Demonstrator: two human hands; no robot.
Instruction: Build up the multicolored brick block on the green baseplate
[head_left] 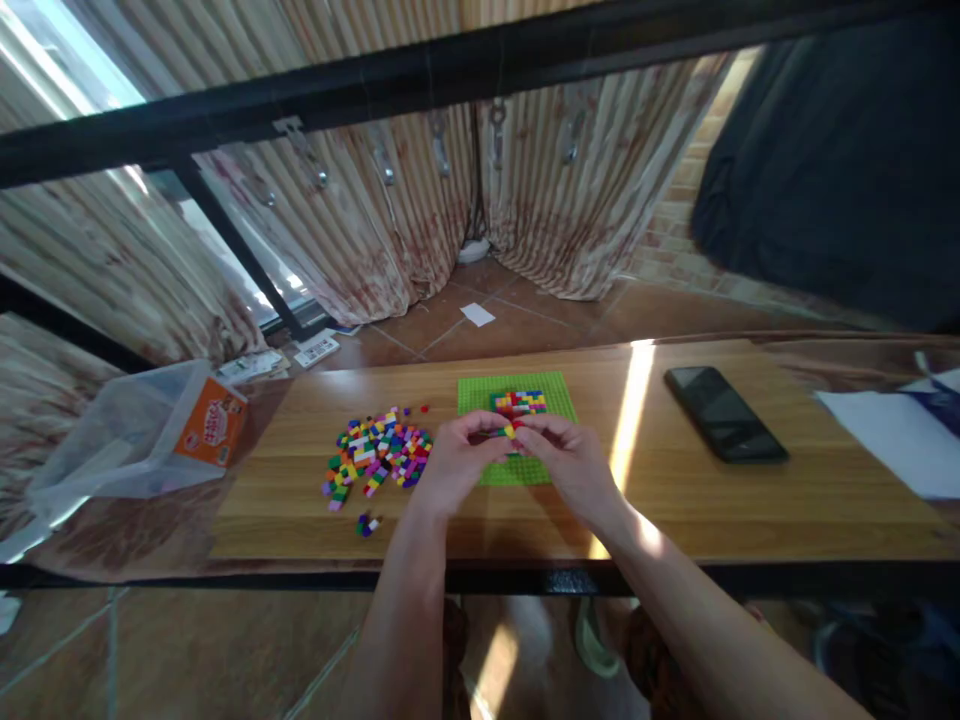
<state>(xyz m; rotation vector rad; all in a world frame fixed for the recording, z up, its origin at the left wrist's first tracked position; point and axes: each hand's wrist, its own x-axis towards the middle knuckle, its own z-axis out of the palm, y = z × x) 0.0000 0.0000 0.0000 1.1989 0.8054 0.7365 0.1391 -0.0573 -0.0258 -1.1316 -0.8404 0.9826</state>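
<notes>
My left hand (463, 457) and my right hand (568, 457) meet over a green studded baseplate (471, 393). Between their fingertips is a small group of toy building bricks (511, 431), with yellow, red and green showing. Both hands are closed on it, the thumbs and forefingers pinching from either side. Just beyond the fingers, a block of many-coloured bricks (529, 402) sits on the baseplate; its near part is hidden by my hands. To the left of my left hand lies a loose pile of small coloured bricks (382, 447) on the wooden table (285, 520).
A few bricks (367, 525) lie near the table's front edge. A black phone (724, 415) rests on the right, with white paper (877, 440) farther right. A clear plastic bin (127, 430) with an orange label stands left. A dark metal bar (450, 75) crosses behind.
</notes>
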